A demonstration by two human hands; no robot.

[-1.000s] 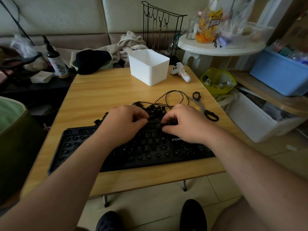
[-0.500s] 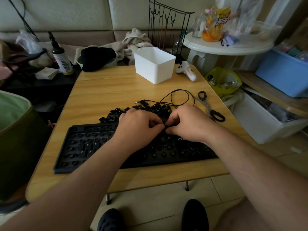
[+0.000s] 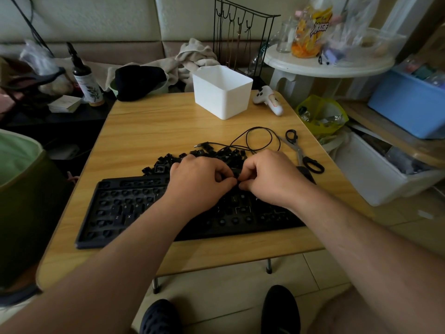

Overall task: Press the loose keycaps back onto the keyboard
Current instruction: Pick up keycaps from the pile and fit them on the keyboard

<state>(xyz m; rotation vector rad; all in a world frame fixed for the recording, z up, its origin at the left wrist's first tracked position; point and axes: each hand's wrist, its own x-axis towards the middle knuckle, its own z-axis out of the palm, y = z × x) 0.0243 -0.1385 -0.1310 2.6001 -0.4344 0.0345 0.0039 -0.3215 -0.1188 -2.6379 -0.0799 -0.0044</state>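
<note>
Over the keyboard (image 3: 125, 208) mid-counter, left hand (image 3: 197, 186) and right hand (image 3: 272, 179) both pinch one small keycap (image 3: 237, 175): light, hard, slippery plastic, best held by its sides; loose keycaps (image 3: 168, 161) heap behind.

The keyboard (image 3: 125, 213) near the table's front edge shows white letters on seated keycaps: T, S, D, F, then Z and X; the snack bag's (image 3: 310, 27) lettering seems unreadable.
</note>
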